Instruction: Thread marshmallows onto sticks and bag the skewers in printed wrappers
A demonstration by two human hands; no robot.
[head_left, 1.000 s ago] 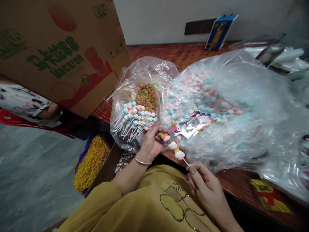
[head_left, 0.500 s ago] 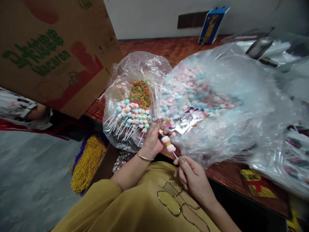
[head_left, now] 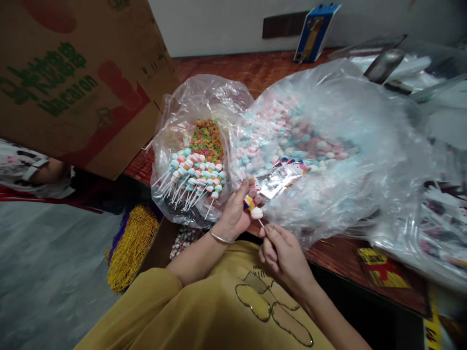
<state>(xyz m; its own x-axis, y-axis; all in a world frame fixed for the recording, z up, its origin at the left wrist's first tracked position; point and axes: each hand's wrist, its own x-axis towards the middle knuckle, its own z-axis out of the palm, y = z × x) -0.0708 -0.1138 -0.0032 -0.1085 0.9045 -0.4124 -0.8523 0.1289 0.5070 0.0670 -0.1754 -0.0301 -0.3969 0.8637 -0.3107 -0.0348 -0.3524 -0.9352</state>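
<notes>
My left hand, with a bangle at the wrist, is closed around a small printed plastic bag. A marshmallow lollipop sticks partly out of this bag, its lowest pale piece and white stick showing. The fingertips of my right hand pinch the stick just below the candy. To the left, a pile of marshmallow lollipops lies on a clear bag holding colourful ring candies. Beyond my left fingers, several flat printed bags rest on the large clear bag of loose marshmallows.
A cardboard box stands at the left, with another person's arm below it. On the reddish wooden table is a blue device at the back. Yellow-red packaging lies near the right front edge. Gold fringe hangs at lower left.
My right hand has come up closer to my left hand. The lollipop sits deeper in the small bag, with fewer of its pieces showing. The whole view has shifted slightly.
</notes>
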